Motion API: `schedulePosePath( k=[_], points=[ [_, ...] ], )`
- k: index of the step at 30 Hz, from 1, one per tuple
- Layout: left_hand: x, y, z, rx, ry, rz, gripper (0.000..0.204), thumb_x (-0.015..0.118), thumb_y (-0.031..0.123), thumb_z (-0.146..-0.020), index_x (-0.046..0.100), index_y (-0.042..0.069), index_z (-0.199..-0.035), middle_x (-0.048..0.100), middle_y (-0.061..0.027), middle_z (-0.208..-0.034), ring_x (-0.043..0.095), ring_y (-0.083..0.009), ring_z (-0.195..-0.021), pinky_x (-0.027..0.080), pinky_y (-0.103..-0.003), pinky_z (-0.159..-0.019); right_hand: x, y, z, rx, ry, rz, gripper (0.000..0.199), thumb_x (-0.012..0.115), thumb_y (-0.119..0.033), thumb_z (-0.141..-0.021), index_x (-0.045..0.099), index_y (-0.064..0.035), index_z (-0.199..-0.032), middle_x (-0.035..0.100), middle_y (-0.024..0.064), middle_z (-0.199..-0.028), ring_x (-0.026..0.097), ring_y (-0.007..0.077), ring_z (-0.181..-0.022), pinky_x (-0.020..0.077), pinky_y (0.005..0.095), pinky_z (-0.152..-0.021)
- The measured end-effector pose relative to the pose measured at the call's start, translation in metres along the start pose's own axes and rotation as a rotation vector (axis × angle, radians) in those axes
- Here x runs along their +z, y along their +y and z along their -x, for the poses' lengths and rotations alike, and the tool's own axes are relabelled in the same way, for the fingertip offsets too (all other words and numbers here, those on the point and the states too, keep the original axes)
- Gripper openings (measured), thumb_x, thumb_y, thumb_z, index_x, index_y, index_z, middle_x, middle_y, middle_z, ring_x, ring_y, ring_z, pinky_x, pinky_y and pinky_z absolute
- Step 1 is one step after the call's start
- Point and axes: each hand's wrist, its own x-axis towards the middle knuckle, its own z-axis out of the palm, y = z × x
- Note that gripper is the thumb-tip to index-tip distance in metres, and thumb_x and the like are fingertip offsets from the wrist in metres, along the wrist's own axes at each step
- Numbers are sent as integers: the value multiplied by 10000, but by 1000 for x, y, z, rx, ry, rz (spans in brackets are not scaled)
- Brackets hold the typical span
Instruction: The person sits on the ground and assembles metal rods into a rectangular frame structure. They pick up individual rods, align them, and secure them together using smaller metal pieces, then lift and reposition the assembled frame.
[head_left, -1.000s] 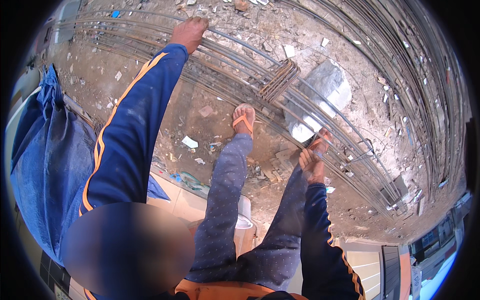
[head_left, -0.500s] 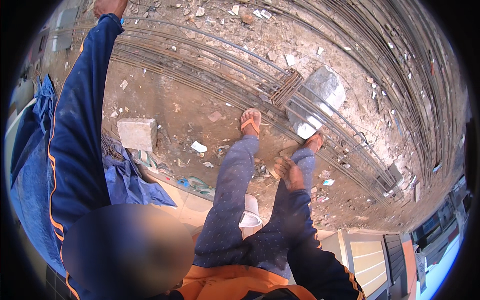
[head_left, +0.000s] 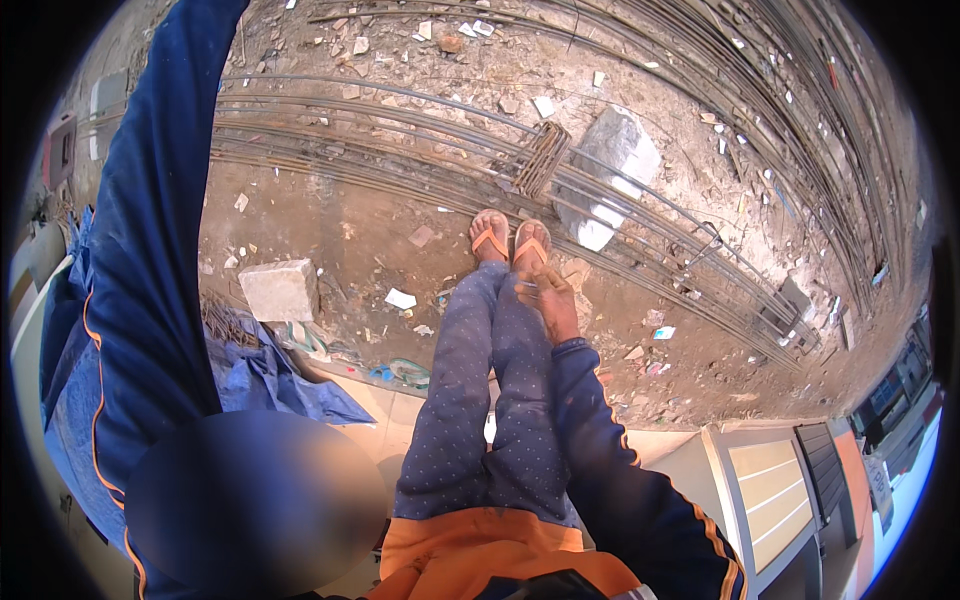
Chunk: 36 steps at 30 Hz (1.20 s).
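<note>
While the person sits high above a dusty ground, the right hand (head_left: pixel 552 305) rests on the right leg (head_left: pixel 530 400), close to the knee, with the fingers lying flat and loose, and it holds nothing. Both legs wear blue trousers with small dots and hang side by side, touching each other. At their end 2 orange sandals (head_left: pixel 510 240) are seen next to each other, above the ground and not on it.

The left arm, in a dark blue sleeve (head_left: pixel 160 230) with a thin orange stripe, goes up along the left side and leaves the picture at the top edge. The left hand itself is out of view, so its grip cannot be told. The right sleeve (head_left: pixel 620 470) has the same colour and the same stripe.

On the ground under the feet lie many long steel bars (head_left: pixel 380 120), in curved lines from the left to the right. A short bundle of bent bars (head_left: pixel 543 160) lies across them, just beside a large grey stone slab (head_left: pixel 612 175). A grey concrete block (head_left: pixel 280 290) stands to the left of the legs, well apart from them, and near it lies a blue tarp (head_left: pixel 270 385). Small white pieces of rubble (head_left: pixel 400 298) are spread over the soil between the block and the sandals.
</note>
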Motion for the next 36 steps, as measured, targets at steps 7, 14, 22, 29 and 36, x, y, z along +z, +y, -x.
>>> schedulePosePath(
  k=[7, 14, 22, 29, 36],
  points=[
    [190, -205, 218, -401, -492, -341, 584, 851, 487, -776, 759, -13, -1064, 761, -198, -939, 741, -269, -859, 580, -374, -803, 3, -40, -47, -236, 217, 63, 365, 658, -133, -994, 584, 59, -1297, 724, 124, -1055, 720, 184, -882, 601, 287, -743],
    [263, -223, 281, -516, -333, -602, 576, 834, 469, -778, 732, 44, -1153, 739, -216, -1025, 705, -388, -998, 555, -458, -883, 7, -83, -161, -486, 385, 493, 466, 754, -242, -866, 659, -21, -1265, 753, 186, -1019, 719, 300, -981, 548, 385, -890],
    [272, -232, 276, -434, -381, -615, 524, 831, 456, -771, 743, 161, -1196, 752, -163, -961, 711, -363, -955, 554, -460, -846, 60, -89, -161, -593, 654, 629, 441, 744, -229, -861, 677, -61, -1264, 751, 110, -1076, 718, 271, -975, 539, 384, -912],
    [215, -246, 255, -507, -399, -563, 322, 808, 327, -805, 740, 63, -977, 726, -198, -924, 705, -376, -899, 552, -471, -778, 121, -85, -168, -597, 643, 716, 388, 747, -169, -822, 705, -81, -1198, 725, 133, -1067, 708, 301, -951, 546, 416, -856],
    [127, -288, 234, -393, -151, -570, 272, 802, 311, -821, 753, 71, -939, 745, -143, -824, 718, -321, -787, 551, -451, -721, 221, -86, -184, -558, 493, 611, 407, 745, -178, -852, 694, -35, -1230, 761, 103, -1007, 726, 191, -816, 566, 332, -758]
  ],
)
